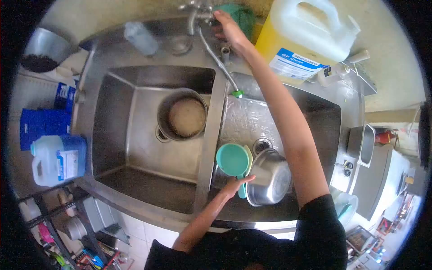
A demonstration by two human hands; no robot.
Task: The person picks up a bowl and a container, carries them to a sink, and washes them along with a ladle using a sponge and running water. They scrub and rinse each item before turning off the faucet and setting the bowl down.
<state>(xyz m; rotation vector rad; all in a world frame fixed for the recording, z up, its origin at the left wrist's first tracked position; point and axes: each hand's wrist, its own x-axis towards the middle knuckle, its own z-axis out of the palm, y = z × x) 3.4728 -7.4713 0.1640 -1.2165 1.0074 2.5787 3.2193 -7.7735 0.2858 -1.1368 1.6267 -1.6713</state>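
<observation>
My left hand [237,184] is closed round the handle of a teal dipper [232,159], low in the right sink basin. Beside the dipper, a steel bowl [270,177] lies tilted on its side, with a pale rim showing between them. My right hand [229,29] reaches up to the tap [198,17], its fingers at the knob and partly spread. From the tap a thin spout runs down to a green nozzle [237,94], and water falls from it into the right basin. In the left basin stands a pot [182,114] with cloudy liquid.
A large jug of yellow cleaner [297,40] stands behind the right basin. At the left edge is a jug of blue liquid [58,159]. A clear bottle [141,38] lies on the back ledge. The metal divider [210,130] separates the basins.
</observation>
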